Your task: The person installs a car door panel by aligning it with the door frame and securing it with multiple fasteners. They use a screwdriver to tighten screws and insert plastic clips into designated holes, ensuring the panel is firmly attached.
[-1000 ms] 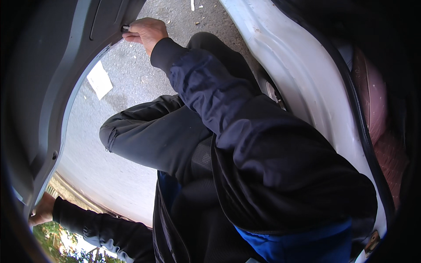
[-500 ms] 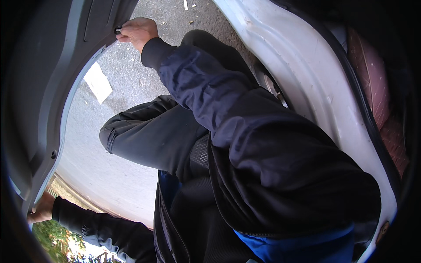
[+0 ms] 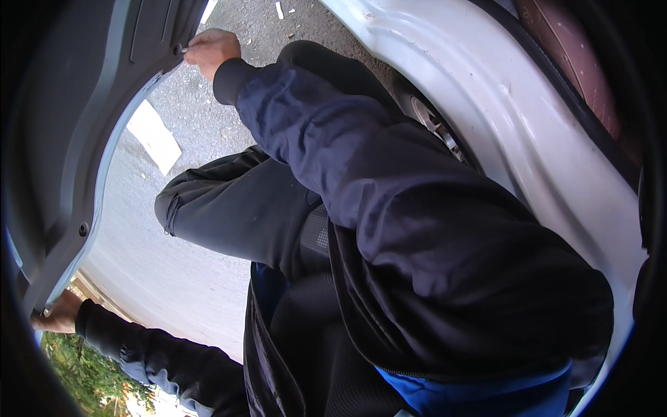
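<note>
A dark grey car door panel stands open along the left side. My right hand reaches up to its lower edge, the fingers pinched on a small pale pin-like piece. Just beside that piece is a round recessed hole in the panel; the fingertips hide part of the piece. At the lower left my left hand is closed round the door's edge, its fingertips out of sight behind it. Another round recess lies along the panel between my hands.
The white car body sill curves down the right side, with a wheel below it and a reddish-brown quilted seat inside. My bent knees lie between door and sill. A white sheet lies on the asphalt ground.
My right hand has drawn back slightly from the panel, and the small piece now sits at the hole's edge. The left hand keeps its hold on the door. The view has shifted a little.
</note>
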Tool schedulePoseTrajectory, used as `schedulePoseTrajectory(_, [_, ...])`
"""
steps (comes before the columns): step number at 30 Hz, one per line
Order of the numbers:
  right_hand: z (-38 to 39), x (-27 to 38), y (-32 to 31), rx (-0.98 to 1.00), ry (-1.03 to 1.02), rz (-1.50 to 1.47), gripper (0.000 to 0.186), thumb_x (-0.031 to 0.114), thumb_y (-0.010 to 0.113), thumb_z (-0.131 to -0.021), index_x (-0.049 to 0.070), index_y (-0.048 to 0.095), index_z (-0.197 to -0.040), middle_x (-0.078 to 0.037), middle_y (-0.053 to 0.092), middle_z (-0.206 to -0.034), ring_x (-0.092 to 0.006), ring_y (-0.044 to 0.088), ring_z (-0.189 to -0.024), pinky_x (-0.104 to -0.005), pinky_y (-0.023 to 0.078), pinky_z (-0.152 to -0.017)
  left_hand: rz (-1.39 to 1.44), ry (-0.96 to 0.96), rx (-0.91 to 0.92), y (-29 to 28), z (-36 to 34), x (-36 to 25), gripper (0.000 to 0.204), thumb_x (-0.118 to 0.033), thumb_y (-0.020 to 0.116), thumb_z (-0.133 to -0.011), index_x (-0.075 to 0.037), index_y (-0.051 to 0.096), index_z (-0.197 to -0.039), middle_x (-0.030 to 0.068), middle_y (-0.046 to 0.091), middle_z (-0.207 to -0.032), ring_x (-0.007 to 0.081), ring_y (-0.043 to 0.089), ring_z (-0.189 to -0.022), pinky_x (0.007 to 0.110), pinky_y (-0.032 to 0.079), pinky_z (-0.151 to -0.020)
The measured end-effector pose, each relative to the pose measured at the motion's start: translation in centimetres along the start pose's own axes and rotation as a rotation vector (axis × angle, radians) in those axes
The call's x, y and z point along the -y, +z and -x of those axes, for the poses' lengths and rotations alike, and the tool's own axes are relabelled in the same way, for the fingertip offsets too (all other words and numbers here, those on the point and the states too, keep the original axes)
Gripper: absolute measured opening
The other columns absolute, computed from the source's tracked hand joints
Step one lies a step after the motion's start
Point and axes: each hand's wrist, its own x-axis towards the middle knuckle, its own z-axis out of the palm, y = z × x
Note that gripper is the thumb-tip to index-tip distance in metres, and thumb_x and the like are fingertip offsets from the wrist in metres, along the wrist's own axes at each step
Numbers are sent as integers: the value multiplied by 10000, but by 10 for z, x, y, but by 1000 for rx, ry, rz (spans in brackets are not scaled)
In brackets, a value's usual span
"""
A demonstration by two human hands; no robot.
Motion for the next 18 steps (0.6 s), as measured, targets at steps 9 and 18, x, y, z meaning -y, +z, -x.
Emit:
schedulePoseTrajectory(9, [-12, 2, 8, 15, -115, 224, 125, 33, 813, -794, -31, 733, -867, -100, 728, -758, -153, 694, -674, -296, 548, -598, -12, 16, 6, 6, 9, -2, 314, -288, 703, -919, -103, 676, -1172, 59, 691, -1276, 271, 604, -1238, 532, 375, -1138])
schedulePoseTrajectory(18, [-6, 18, 11, 81, -133, 274, 121, 28, 826, -777, -7, 748, -862, -95, 751, -788, -136, 675, -686, -297, 534, -627, -19, 21, 1, 13, 13, -4, 334, -300, 709, -916, -87, 683, -1172, 59, 693, -1288, 265, 603, -1243, 529, 385, -1135])
